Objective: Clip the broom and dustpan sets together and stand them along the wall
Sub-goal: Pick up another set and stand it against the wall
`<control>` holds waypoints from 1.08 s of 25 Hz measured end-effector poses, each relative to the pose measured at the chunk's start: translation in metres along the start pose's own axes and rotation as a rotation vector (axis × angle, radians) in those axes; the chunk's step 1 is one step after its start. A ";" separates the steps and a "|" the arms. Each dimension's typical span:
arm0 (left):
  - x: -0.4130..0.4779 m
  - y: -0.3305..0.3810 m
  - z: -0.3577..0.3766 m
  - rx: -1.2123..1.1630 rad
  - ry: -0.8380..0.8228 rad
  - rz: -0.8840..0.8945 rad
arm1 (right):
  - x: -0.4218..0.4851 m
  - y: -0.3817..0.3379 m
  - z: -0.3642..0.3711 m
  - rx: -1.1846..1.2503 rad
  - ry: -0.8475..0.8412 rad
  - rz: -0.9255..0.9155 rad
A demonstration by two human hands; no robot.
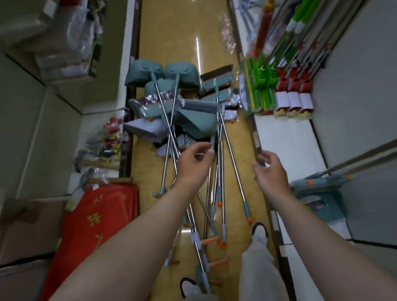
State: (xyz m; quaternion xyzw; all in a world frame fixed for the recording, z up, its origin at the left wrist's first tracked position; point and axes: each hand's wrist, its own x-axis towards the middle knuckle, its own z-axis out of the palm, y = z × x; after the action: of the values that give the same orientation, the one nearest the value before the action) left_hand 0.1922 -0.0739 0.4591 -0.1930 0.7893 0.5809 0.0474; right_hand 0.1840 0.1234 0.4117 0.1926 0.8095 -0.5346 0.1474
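Left hand over broom handles

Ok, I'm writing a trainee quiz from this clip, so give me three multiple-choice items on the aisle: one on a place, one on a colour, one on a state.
1. Where does the pile of brooms and dustpans lie? A on the aisle floor; B on a shelf; C in a box.
2. What colour are the handle end caps? A black; B orange; C purple.
3. How is the right hand? A gripping a handle; B open, holding nothing; C flat on the ground.
Key: A, the pile lies on the tan floor; B, the tips show orange; B, its fingers are relaxed and hold nothing.
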 end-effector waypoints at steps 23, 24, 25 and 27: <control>0.203 -0.414 0.223 -0.131 0.301 -0.458 | 0.335 0.358 0.231 -0.128 -0.464 0.379; 0.205 -0.427 0.224 -0.136 0.310 -0.468 | 0.340 0.369 0.243 -0.118 -0.493 0.408; 0.205 -0.436 0.225 -0.131 0.310 -0.478 | 0.341 0.376 0.252 -0.092 -0.518 0.443; 0.205 -0.449 0.226 -0.121 0.299 -0.486 | 0.345 0.391 0.271 -0.044 -0.554 0.506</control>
State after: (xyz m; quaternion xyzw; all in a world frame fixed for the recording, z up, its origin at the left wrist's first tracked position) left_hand 0.1307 -0.0267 -0.0783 -0.4622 0.6821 0.5638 0.0568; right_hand 0.0717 0.0649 -0.1621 0.2317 0.6769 -0.4957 0.4923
